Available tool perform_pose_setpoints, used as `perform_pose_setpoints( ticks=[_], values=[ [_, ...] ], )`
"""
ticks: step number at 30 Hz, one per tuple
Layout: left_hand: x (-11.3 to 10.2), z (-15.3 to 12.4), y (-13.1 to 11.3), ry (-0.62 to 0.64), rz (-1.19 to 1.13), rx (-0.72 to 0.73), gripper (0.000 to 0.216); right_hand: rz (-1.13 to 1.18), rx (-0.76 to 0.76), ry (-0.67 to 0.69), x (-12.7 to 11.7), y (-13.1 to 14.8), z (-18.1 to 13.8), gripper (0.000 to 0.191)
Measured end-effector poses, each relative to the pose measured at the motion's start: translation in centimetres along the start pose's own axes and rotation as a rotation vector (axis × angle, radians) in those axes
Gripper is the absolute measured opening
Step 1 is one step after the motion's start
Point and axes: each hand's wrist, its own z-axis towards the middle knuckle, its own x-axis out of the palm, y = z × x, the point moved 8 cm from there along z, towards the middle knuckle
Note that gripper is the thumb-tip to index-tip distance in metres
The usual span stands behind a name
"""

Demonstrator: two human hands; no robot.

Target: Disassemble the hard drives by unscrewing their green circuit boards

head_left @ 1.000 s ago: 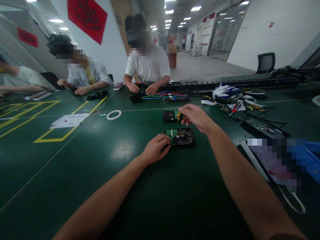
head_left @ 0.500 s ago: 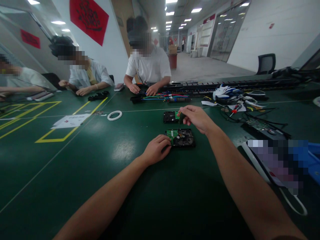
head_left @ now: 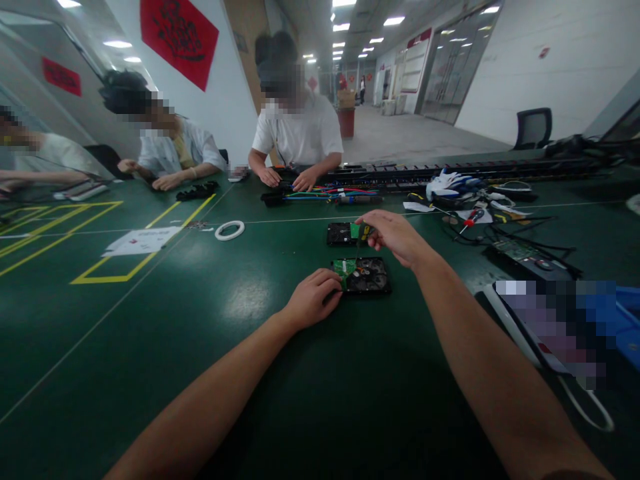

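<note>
A hard drive [head_left: 375, 277] lies flat on the green table with its green circuit board facing up. My left hand [head_left: 313, 299] grips its left edge, fingers curled and thumb at the near side. Above the board, my right hand [head_left: 395, 237] is closed round the dark handle of a screwdriver [head_left: 365, 233] with yellow marks. The thin shaft points down toward the board; whether its tip touches a screw is too small to tell. Just behind lies a second hard drive [head_left: 340, 233], partly covered by my right hand.
A white tape roll [head_left: 229, 231] and paper [head_left: 140, 241] lie to the left. On the right are an opened device [head_left: 537, 259], a red-tipped screwdriver [head_left: 469, 223], gloves [head_left: 453, 185] and cables. Across the table, a person [head_left: 300, 133] handles parts beside coloured wires [head_left: 325, 195].
The screwdriver handle has turned in my right fingers, and its yellow marks now show. My right hand has shifted very slightly; my left hand and the hard drive stay put.
</note>
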Motion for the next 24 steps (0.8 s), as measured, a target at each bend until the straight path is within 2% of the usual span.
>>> perform_pose_setpoints(
  ticks=[8,17,24],
  values=[
    [-0.1,0.0,-0.1,0.002,-0.005,0.003,0.009,0.013,0.001,-0.008,-0.2,-0.7,0.4,0.023],
    [0.1,0.0,0.2,0.004,-0.02,-0.018,0.011,0.007,-0.057,-0.011,-0.3,0.6,-0.2,0.015],
    [0.1,-0.1,0.2,-0.002,-0.011,-0.007,0.013,0.035,-0.048,-0.011,-0.2,0.3,0.1,0.015]
  ],
)
